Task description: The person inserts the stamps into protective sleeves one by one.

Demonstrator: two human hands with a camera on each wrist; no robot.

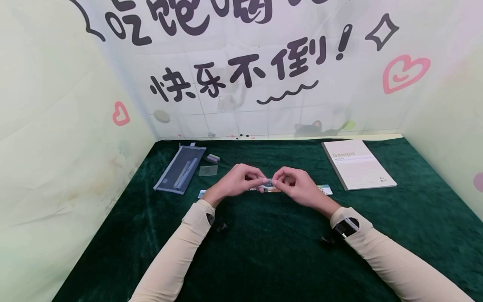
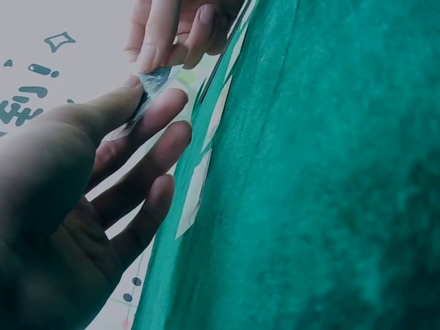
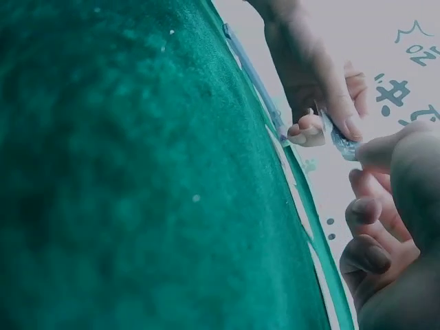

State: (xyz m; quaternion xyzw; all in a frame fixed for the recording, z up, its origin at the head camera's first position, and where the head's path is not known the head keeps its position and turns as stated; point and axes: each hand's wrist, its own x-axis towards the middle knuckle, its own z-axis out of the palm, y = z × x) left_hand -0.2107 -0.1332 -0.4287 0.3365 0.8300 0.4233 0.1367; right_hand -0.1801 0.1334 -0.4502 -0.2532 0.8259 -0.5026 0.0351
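Note:
Above the middle of the table, my left hand and right hand meet fingertip to fingertip. Between them is a small crinkled piece of clear plastic with a dark bluish part, like a little packet or wrapper. The left thumb and index finger pinch one end, while the other left fingers spread loosely. At the opposite end, the right thumb and index finger pinch it too, the other right fingers curled. Behind and below the hands lies a long colourful printed strip, its middle partly covered by them.
At the left lies a blue mesh zip pouch with pens inside. Beside it are a small eraser and a clear rectangular sheet. A white "Gambit" notebook lies at the right on the green cloth.

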